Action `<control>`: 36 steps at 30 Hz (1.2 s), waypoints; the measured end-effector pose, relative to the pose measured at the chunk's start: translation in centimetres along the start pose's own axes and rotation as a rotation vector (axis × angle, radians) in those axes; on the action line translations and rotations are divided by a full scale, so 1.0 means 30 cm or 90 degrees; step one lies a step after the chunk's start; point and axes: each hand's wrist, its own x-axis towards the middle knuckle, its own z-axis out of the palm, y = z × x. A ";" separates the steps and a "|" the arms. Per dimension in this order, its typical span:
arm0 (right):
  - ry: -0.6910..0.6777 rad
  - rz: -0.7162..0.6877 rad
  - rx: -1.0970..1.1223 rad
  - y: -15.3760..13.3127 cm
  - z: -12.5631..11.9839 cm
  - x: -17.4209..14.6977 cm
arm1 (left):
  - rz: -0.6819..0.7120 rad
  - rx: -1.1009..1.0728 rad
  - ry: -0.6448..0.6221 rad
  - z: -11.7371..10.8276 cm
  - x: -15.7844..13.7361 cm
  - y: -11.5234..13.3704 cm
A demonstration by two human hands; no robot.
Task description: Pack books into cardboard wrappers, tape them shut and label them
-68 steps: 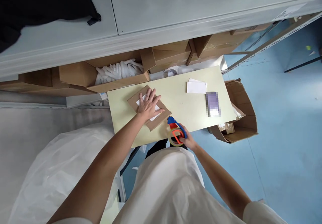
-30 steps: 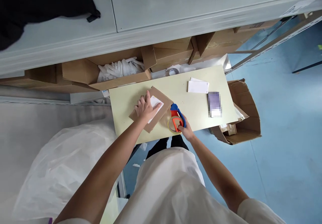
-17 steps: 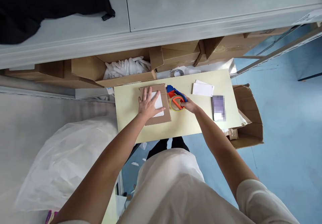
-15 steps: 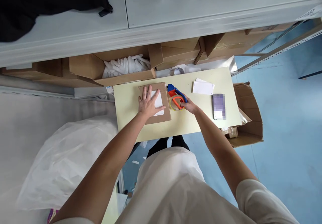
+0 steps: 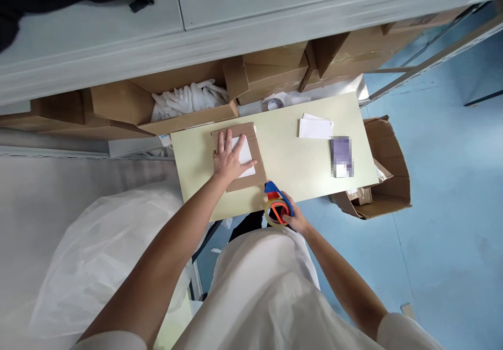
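Observation:
On the pale yellow table [image 5: 196, 182] lies a flat brown cardboard box [image 5: 257, 153] with a white label [image 5: 245, 156] on top. My left hand [image 5: 229, 161] presses flat on the box and label, fingers spread. A blue and orange tape dispenser [image 5: 275, 206] with a roll of tape is in my right hand [image 5: 295, 216], its fingers wrapped round the handle. The dispenser's blue head is at the box's near right corner, its roll over the table's front edge. Whether the head touches the box I cannot tell.
White slips [image 5: 315, 128] and a blurred purple item [image 5: 341, 156] lie on the table's right. Behind stand open cartons, one with white packing pieces [image 5: 190, 100], and a tape roll [image 5: 274, 102]. An open carton [image 5: 387, 182] is right of the table, a large translucent bag [image 5: 106, 255] left.
My right hand has brought the tape dispenser from beside the box's right edge toward my body, to the near right corner. My left hand stays on the box. The view has shifted slightly.

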 end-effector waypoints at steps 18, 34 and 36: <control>-0.135 -0.014 -0.120 -0.495 -0.208 0.529 | -0.024 0.013 0.014 -0.030 -0.104 -0.021; -0.342 0.103 -0.250 -0.468 -0.367 0.402 | 0.064 -0.039 -0.012 -0.021 0.032 0.041; -0.397 0.141 -0.307 -0.515 -0.392 0.469 | 0.074 -0.036 -0.008 -0.019 0.029 0.041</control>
